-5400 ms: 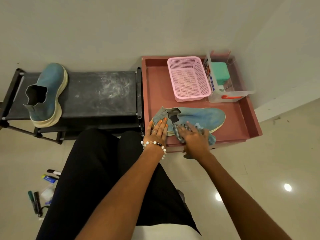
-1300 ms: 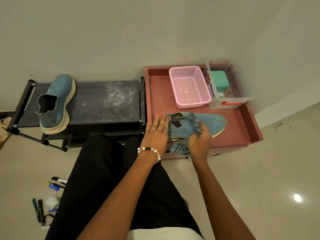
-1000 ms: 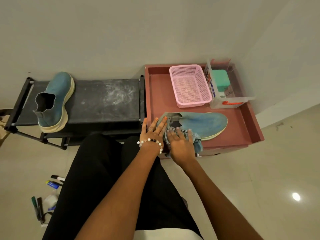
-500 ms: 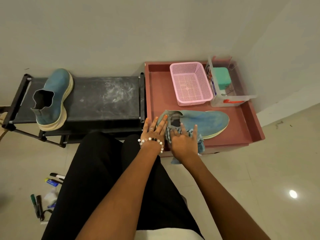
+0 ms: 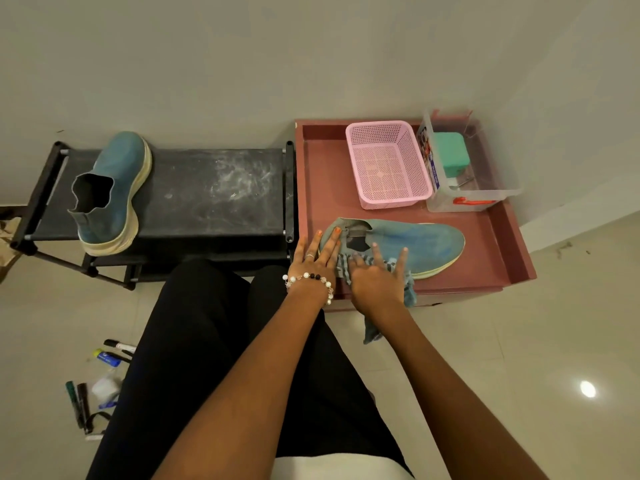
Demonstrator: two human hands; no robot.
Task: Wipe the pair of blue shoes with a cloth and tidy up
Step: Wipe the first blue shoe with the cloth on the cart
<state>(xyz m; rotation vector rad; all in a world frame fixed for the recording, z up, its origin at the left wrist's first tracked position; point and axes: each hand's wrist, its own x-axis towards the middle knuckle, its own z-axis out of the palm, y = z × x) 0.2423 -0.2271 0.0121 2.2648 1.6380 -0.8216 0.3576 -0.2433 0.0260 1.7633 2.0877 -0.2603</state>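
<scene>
Wiping in progress on one blue shoe (image 5: 408, 242), lying in the red tray (image 5: 498, 244) at approx 1 o'clock from the person. Long axis runs 9-to-3 o'clock, toe pointed to 3, heel/opening to 9. Left hand (image 5: 317, 259) is laid flat w/ straight fingers against the heel end, steadying it; nothing gripped. Right hand (image 5: 377, 275) is spread flat, fingers apart, pressing the striped cloth (image 5: 346, 268) onto the near side of the shoe by the opening; a cloth tail hangs off the tray's front edge twd the floor. Hands just beside each other. Second blue shoe (image 5: 110, 195) is parked on the black bench (image 5: 214, 192) at approx 11 o'clock, long axis roughly 6-to-12, toe to 12; whether it's been wiped can't be told. Judged approx mid-task: toe end of tray shoe not under the cloth, tidy-up not started. Pink basket (image 5: 388, 164) and clear box (image 5: 474, 174) sit at tray's far end, 12–1 o'clock of the shoe. Markers (image 5: 114, 351) lie on floor at 8 o'clock.
</scene>
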